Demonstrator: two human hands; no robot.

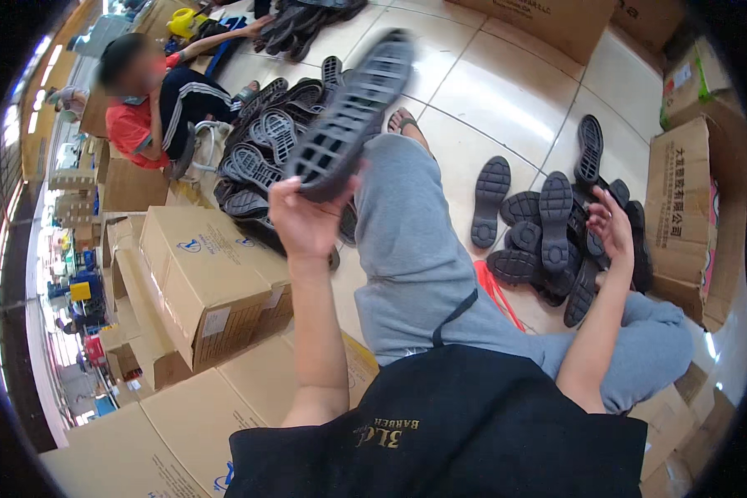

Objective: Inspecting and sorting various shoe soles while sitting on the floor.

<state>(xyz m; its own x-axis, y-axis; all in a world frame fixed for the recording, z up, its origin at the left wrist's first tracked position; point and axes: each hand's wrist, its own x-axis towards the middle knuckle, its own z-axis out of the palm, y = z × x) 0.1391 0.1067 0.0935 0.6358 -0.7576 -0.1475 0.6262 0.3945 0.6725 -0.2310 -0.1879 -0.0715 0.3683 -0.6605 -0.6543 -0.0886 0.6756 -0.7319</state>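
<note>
A black shoe sole (pixel 354 116), its gridded hollow side showing, is raised in front of me and slightly blurred. My left hand (pixel 307 217) grips it by its near end, the thumb along the edge. Over to the right my right hand (pixel 611 226) is open, fingers spread, above a heap of black soles (pixel 554 217). Just beyond its fingertips stands another gridded sole (pixel 589 149), tilted up; whether they touch I cannot tell. A single sole (pixel 490 202) lies tread up at the heap's left side.
A larger pile of soles (pixel 257 158) lies left of my leg, with a seated person in red (pixel 145 124) beyond it. Closed cartons (pixel 216 274) stand at my left. An open carton (pixel 681 199) stands at right. Red plastic strips (pixel 496 292) lie by my leg on the tiled floor (pixel 465 100).
</note>
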